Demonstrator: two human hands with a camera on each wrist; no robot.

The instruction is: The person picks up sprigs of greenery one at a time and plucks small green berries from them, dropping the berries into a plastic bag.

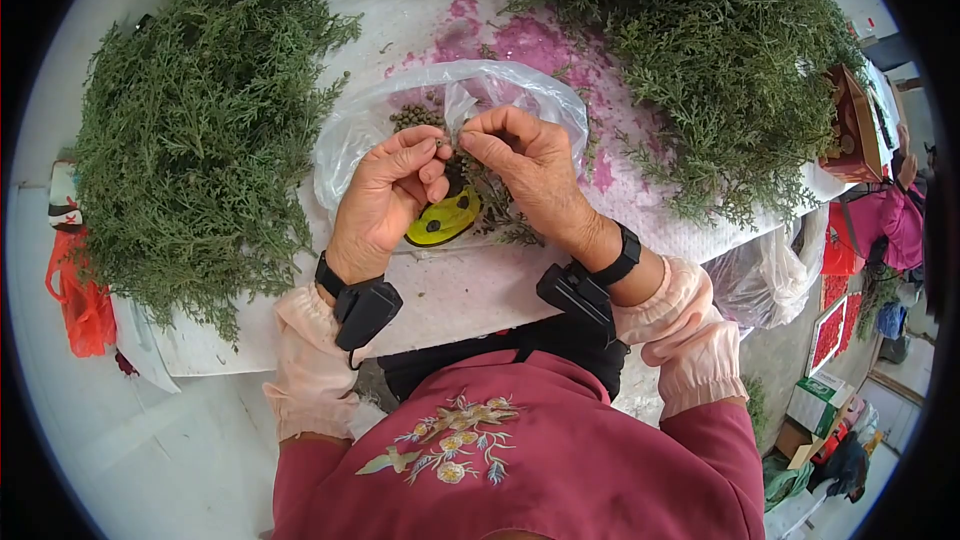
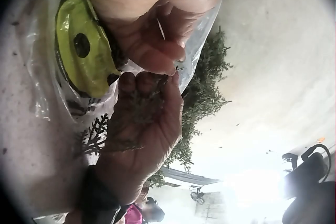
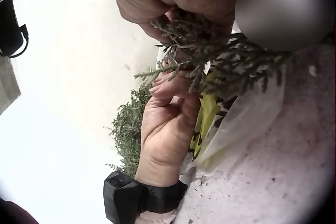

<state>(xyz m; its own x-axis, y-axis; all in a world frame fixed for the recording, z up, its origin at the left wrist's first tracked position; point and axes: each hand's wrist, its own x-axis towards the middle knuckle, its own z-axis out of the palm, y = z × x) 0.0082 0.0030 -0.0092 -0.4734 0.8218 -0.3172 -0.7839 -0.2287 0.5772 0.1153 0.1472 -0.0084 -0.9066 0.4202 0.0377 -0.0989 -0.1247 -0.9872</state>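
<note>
We are at the stripping step. Our right hand (image 1: 535, 175) grips a cypress sprig (image 3: 220, 66) in curled fingers, over the plastic bag (image 1: 350, 135) at table centre. Our left hand (image 1: 390, 195) pinches the sprig tip at 12 o'clock of the bag. Small green seeds (image 1: 415, 117) lie inside the bag. We judge the next move calls for a firm pluck, releasing over the bag.

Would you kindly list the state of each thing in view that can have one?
left hand: fingers curled, pinching at the sprig's tip
right hand: fingers curled round the sprig
sprig: held between both hands above the bag
plastic bag: open, lying on the table, small green bits inside
yellow-green piece: lying flat inside the bag
left heap of greenery: piled loose on the table
right heap of greenery: piled loose on the table
</note>
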